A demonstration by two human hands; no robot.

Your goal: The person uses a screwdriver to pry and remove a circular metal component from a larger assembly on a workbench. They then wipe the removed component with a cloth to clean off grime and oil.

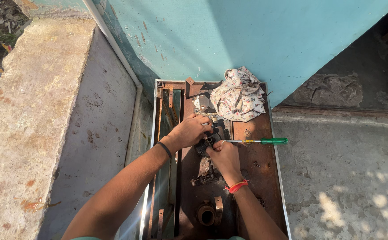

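Both my hands meet over a small dark metal part (pixel 208 141) at the middle of a rusty open metal frame (pixel 256 178). My left hand (pixel 192 130), a black band on its wrist, wraps over the part from the left. My right hand (pixel 224 155), with a red thread on its wrist, grips it from below and right. A green-handled screwdriver (pixel 265 141) lies across the frame just right of my hands, its shaft pointing at the part. My fingers hide most of the part.
A crumpled floral cloth (pixel 239 94) lies at the frame's far end against a teal wall (pixel 256 35). A white pipe (pixel 134 106) runs along a concrete ledge (pixel 34 124) at the left. Rusty fittings (pixel 206 214) sit lower in the frame. Concrete floor (pixel 345 178) spreads to the right.
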